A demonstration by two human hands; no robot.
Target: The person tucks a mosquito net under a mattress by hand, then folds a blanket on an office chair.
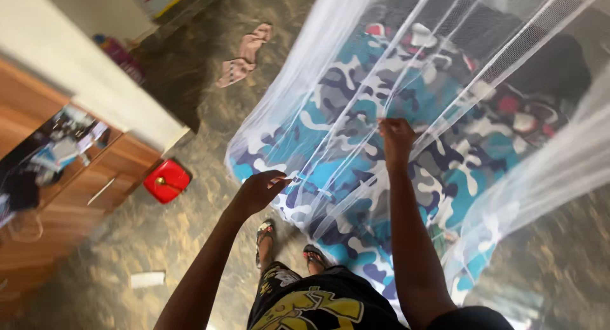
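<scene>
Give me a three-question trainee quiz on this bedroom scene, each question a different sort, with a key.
1. True or false: both the left hand and the right hand are at the white mosquito net.
2. Multiple choice: the red box lies on (A) the bed, (B) the floor by the wooden cabinet, (C) a shelf.
3. Fill in: the camouflage sheet under the net is blue, white and ____.

Key: 1 true; 2 B; 3 grey.
</scene>
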